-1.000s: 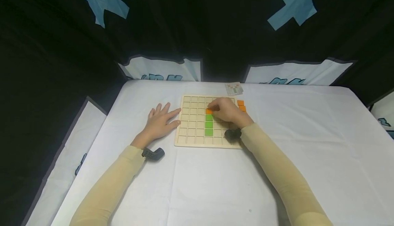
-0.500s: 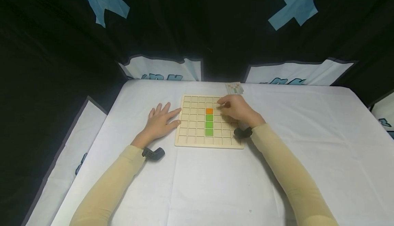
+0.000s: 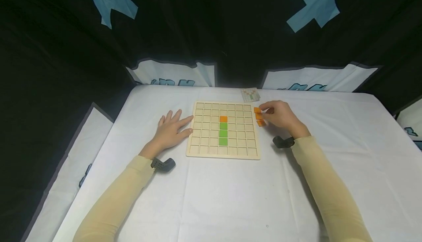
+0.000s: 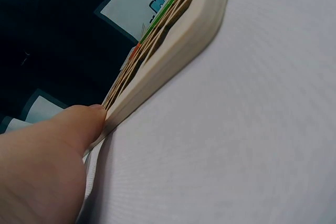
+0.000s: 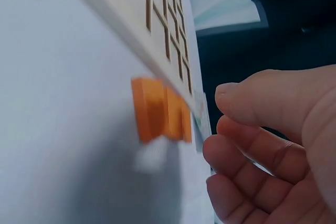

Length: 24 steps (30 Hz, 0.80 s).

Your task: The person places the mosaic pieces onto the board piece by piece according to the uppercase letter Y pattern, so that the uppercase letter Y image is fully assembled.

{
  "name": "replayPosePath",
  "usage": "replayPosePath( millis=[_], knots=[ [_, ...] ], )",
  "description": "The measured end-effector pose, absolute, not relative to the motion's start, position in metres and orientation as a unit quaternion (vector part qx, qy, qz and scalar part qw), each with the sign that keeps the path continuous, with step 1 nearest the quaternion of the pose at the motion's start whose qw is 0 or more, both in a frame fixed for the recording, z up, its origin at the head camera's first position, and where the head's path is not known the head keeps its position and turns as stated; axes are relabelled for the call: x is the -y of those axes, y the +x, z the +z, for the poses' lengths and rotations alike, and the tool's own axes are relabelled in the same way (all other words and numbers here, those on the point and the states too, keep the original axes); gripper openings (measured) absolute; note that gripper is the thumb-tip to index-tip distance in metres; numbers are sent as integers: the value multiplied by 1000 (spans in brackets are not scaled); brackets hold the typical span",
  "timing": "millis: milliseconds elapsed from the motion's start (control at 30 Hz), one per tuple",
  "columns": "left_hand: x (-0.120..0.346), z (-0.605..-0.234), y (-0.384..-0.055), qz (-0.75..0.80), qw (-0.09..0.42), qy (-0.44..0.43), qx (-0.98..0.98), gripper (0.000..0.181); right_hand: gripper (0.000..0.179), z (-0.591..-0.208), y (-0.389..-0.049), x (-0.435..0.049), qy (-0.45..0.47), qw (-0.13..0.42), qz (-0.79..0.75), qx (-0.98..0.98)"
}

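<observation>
A pale wooden grid board lies on the white table, with one orange square above a column of green squares in its cells. My left hand rests flat to the left, fingers spread, with the index finger and thumb at the board's edge. Beside the board's right edge lie several loose orange tiles. Close over them is my right hand, thumb and fingers loosely bent and apart. In the right wrist view nothing sits between its fingertips, and the orange tiles stand near the board's rim.
Behind the board's far right corner lies a small printed card with a coloured grid. A black curtain hangs behind the table. Each wrist wears a dark camera, such as the right wrist camera.
My right hand has left the orange square on the board and moved right, over the loose orange tiles, which show again beside it. The left hand has stayed in place.
</observation>
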State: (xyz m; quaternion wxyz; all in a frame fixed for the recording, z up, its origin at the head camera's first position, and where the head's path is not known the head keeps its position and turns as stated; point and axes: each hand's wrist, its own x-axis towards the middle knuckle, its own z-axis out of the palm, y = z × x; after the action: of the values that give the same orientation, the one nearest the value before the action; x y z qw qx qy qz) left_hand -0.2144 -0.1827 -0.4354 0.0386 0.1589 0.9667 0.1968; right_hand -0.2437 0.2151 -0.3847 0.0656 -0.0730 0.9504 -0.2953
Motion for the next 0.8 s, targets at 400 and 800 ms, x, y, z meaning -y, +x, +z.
replayPosePath(
  millis=[400, 800],
  knots=[
    [183, -437, -216, 195, 43, 157, -967, 61, 40, -401, -233, -227, -63, 77, -282, -954],
    [183, -433, -213, 200, 45, 154, -967, 60, 38, -402, -229, -228, -78, 73, -286, -952]
  ],
)
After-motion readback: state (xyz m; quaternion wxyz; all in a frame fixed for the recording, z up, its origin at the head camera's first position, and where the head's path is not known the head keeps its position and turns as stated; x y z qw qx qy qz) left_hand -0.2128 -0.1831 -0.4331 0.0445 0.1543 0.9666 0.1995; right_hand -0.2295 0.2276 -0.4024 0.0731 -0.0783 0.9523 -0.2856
